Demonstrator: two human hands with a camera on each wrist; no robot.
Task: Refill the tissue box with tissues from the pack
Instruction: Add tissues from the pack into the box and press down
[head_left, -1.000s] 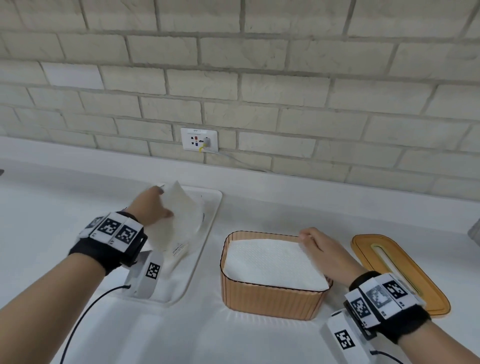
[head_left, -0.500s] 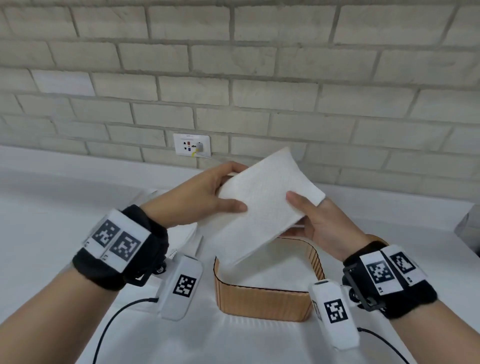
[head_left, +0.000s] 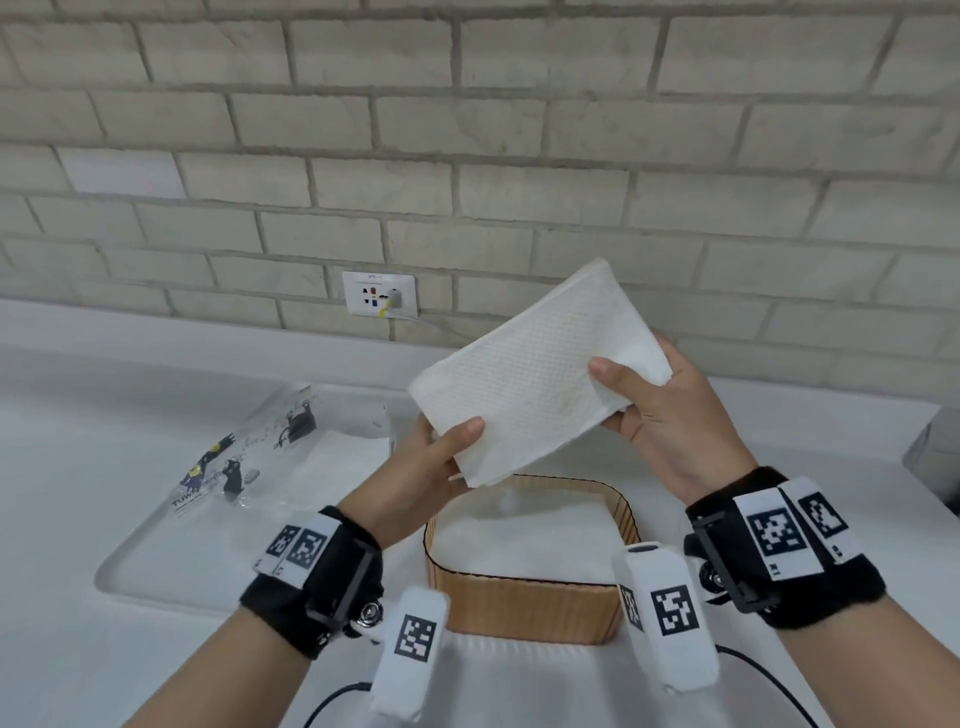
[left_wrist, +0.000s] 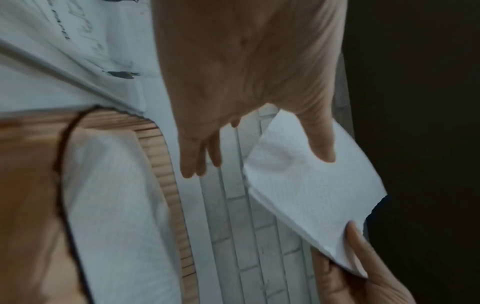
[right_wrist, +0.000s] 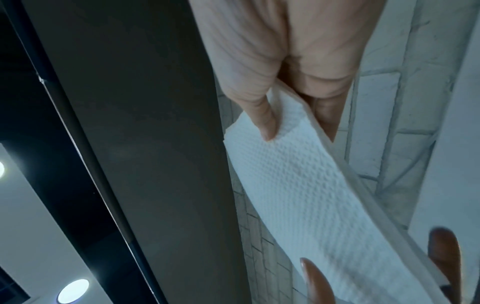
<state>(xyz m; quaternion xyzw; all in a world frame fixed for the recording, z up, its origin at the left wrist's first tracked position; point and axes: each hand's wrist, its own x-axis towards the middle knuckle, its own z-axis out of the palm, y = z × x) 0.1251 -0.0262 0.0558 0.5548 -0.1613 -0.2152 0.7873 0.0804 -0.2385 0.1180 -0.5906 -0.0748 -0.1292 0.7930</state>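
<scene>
A folded stack of white tissues (head_left: 535, 374) is held tilted in the air above the ribbed tan tissue box (head_left: 524, 605). My left hand (head_left: 441, 452) pinches its lower left corner, thumb on top. My right hand (head_left: 639, 395) grips its right end, thumb over the top face. The box stands open on the counter and holds white tissues (head_left: 519, 540) inside. In the left wrist view the stack (left_wrist: 311, 189) hangs beside the box (left_wrist: 166, 185). The right wrist view has the thumb pressed on the stack (right_wrist: 298, 174). The flattened clear tissue pack (head_left: 260, 441) lies on a tray.
A clear tray (head_left: 171, 561) sits left of the box on the white counter. A brick wall with a socket (head_left: 379, 293) and a plugged-in cable runs behind. Something grey (head_left: 935, 457) shows at the right edge. Wrist camera cables trail near the front.
The left hand lifted the tissue stack from the pack on the tray and brought it over the box; the right hand left the box and took hold of the stack's right end.
</scene>
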